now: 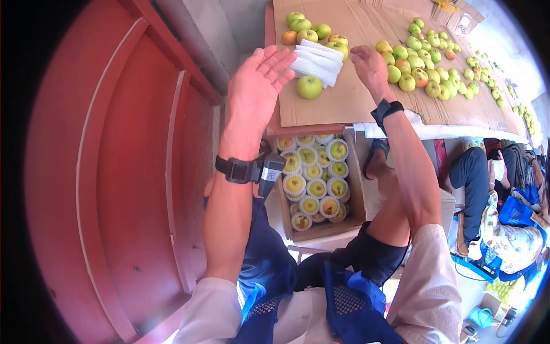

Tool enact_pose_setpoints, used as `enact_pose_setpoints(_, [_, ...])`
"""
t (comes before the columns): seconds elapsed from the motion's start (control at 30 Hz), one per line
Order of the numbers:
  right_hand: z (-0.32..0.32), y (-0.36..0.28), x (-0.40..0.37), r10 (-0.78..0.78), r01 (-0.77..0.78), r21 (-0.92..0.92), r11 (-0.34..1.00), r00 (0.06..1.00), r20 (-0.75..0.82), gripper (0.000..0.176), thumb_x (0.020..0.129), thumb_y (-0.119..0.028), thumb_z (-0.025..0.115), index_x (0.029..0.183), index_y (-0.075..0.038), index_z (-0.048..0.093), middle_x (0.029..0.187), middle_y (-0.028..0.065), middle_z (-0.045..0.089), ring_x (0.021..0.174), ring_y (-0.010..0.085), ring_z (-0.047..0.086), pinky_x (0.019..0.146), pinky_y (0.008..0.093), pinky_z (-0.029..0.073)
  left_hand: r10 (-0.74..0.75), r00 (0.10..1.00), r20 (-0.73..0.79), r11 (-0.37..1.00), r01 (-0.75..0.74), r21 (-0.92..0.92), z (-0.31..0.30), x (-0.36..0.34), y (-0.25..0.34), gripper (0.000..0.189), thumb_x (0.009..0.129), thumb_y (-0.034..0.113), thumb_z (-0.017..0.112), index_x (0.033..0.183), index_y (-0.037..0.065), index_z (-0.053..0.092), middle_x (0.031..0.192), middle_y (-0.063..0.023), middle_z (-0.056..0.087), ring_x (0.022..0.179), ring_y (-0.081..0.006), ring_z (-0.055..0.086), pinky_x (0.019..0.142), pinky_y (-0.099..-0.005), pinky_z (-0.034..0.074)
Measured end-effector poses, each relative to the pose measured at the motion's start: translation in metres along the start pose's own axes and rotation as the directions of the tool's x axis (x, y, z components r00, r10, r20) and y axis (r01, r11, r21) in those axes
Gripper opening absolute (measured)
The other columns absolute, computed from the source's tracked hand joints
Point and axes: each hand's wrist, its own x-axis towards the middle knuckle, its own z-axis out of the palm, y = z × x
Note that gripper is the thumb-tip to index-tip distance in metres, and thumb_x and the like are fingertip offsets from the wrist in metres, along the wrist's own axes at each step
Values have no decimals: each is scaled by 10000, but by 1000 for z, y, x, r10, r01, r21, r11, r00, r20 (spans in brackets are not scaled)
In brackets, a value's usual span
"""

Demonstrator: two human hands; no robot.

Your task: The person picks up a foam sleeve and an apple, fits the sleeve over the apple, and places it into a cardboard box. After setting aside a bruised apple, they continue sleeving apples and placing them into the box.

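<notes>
My left hand [260, 80] is raised over the near left edge of the cardboard-covered table, palm up with its fingers apart and nothing in it. Beside its fingertips lies a stack of white foam net sleeves [316, 62]. A green apple [309, 87] sits just in front of the stack. To the right of the sleeves is my right hand [369, 67], its fingers bent together; whether anything is between them is too small to tell. More apples [299, 25] lie behind the sleeves. Below the table edge, an open box [360, 200] holds several apples in white foam nets.
Many loose green apples [407, 82] spread across the cardboard [344, 109] to the right. A red door [137, 143] stands at the left. Seated people [472, 178] are at the right, near a blue bag [515, 211]. My knees flank the box.
</notes>
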Motion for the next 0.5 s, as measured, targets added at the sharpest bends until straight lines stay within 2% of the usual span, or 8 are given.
enact_pose_setpoints(0.07, [3, -6, 7, 124, -122, -29, 992, 990, 73, 304, 907, -298, 703, 1152, -122, 735, 1051, 111, 770, 1006, 291, 722, 877, 414, 552, 2, 1000, 4, 1000, -2, -1, 1, -2, -1, 378, 1082, 238, 490, 1316, -58, 522, 1375, -223, 580, 1318, -345, 568, 1013, -451, 503])
enact_pose_setpoints(0.2, [17, -8, 18, 149, -146, -38, 989, 984, 99, 333, 894, -336, 728, 1151, -125, 736, 1065, 109, 766, 1009, 288, 717, 884, 416, 548, -23, 1000, -10, 1000, 23, -10, 4, -1, -5, 369, 1082, 242, 499, 1310, -45, 537, 1353, -209, 595, 1308, -339, 577, 1004, -438, 506])
enact_pose_setpoints(0.3, [24, -12, 18, 171, -160, -115, 981, 981, 96, 313, 883, -319, 729, 1129, -126, 742, 1035, 117, 768, 993, 296, 719, 876, 418, 550, -31, 999, -12, 999, 31, -8, 6, 0, -7, 362, 1082, 247, 503, 1305, -34, 548, 1343, -201, 605, 1301, -335, 583, 1000, -433, 506])
enact_pose_setpoints(0.37, [27, -11, 15, 105, -83, -184, 979, 988, 117, 288, 873, -301, 724, 1102, -128, 750, 1000, 117, 768, 980, 298, 722, 865, 419, 552, -36, 999, -11, 999, 36, -8, 5, 0, -8, 359, 1082, 250, 503, 1302, -30, 553, 1340, -198, 608, 1299, -332, 585, 998, -431, 506])
enact_pose_setpoints(0.5, [26, -12, 18, 147, -132, -163, 978, 986, 81, 261, 861, -285, 722, 1064, -124, 753, 975, 119, 767, 962, 300, 724, 850, 420, 554, -33, 999, 11, 999, 33, -13, 6, -1, -10, 357, 1082, 252, 505, 1301, -26, 555, 1346, -199, 607, 1300, -326, 585, 998, -428, 505])
